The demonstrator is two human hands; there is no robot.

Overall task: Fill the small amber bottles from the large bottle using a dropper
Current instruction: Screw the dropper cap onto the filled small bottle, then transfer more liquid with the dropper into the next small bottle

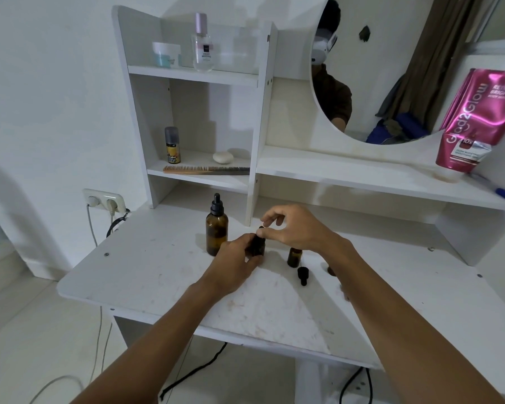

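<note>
Pink tube reads "Glad2Glow", "Retinol Bright", "10x".

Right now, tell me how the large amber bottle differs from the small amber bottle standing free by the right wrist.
The large amber bottle is taller and wider; the small amber bottle is short and slim. The large one wears its black dropper cap; the small one stands uncapped, a loose dropper cap lying before it. Both stand upright, untouched, on the table, in brown glass.

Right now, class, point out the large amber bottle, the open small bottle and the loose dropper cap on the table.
large amber bottle (pixel 216 234): head view, middle of its glass body.
open small bottle (pixel 294 258): head view, its amber side below the neck.
loose dropper cap (pixel 302 272): head view, its black collar, lying on the tabletop.
</note>
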